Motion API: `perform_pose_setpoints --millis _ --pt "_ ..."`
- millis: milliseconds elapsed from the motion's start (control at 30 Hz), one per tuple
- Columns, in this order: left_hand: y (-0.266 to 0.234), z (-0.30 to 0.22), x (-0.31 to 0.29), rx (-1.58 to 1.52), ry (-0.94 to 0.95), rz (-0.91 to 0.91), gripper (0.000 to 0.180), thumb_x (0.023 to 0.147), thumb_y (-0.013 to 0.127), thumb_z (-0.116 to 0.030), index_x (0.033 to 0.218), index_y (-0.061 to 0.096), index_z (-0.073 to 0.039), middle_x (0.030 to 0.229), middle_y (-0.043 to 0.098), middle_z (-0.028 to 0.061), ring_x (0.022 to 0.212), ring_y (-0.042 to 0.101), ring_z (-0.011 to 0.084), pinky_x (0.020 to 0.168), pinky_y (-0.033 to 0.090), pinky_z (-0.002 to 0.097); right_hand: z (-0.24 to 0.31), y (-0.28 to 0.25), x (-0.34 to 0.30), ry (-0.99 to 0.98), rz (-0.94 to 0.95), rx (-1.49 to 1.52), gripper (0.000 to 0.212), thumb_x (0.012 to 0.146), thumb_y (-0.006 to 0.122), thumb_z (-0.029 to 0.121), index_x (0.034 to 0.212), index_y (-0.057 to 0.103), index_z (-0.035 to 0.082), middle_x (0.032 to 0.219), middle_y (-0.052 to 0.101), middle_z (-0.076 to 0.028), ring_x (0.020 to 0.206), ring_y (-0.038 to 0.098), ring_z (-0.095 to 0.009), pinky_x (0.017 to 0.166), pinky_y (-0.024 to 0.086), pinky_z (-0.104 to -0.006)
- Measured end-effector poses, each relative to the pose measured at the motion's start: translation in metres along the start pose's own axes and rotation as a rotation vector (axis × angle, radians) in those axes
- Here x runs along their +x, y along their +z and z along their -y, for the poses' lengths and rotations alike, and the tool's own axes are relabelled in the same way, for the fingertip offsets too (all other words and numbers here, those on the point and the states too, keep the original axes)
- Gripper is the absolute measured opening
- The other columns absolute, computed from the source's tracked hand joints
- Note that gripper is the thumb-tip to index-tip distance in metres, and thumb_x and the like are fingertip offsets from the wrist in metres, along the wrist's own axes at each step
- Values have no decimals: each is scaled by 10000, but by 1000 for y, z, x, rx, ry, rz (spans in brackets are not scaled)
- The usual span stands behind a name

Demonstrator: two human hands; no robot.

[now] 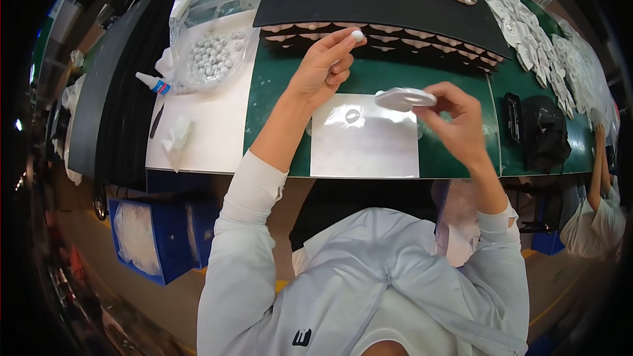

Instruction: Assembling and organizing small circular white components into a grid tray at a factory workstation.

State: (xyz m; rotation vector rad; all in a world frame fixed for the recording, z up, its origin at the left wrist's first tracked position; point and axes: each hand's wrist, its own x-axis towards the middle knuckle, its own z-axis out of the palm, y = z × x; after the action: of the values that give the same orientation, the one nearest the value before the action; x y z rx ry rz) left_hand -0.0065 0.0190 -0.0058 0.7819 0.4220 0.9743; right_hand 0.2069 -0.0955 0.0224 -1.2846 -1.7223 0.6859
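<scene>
Raised in front of the black boards, my left hand (321, 69) pinches a small white ball (357, 35) between thumb and forefinger, the other fingers curled. To its right and nearer, my right hand (458, 122) grips the edge of a flat, rounded white plastic piece (394, 99) with an oval opening. That piece is tilted, slightly blurred, and held above a glossy white sheet (364, 151). A grey ring-shaped mark shows on the sheet. The ball and the plastic piece are apart.
Stacked black boards (369, 3) carry rows of similar white pieces. Left stand a clear bag of white balls (211, 59), a glue bottle (153, 83) and black panels (112, 86). Loose white pieces (527, 39) and a black bag (547, 132) lie right, near another person's arm (597, 165).
</scene>
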Motion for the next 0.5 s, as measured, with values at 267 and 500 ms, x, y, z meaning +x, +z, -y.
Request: perform_pose_setpoints --millis 267,500 --pt "-3 2 0 -61 -12 11 241 841 601 -179 1040 559 -50 964 577 64 501 323 16 387 252 131 -10 64 3 267 64 577 134 854 550 81 963 521 9 812 557 -5 716 498 -61 619 407 -191" --pt "-1 1 0 -45 -4 2 231 824 621 -155 1026 575 -52 943 590 62 493 333 15 381 259 132 -13 76 0 189 66 325 112 878 519 86 966 486 25 779 533 3 669 452 -44 600 381 -177"
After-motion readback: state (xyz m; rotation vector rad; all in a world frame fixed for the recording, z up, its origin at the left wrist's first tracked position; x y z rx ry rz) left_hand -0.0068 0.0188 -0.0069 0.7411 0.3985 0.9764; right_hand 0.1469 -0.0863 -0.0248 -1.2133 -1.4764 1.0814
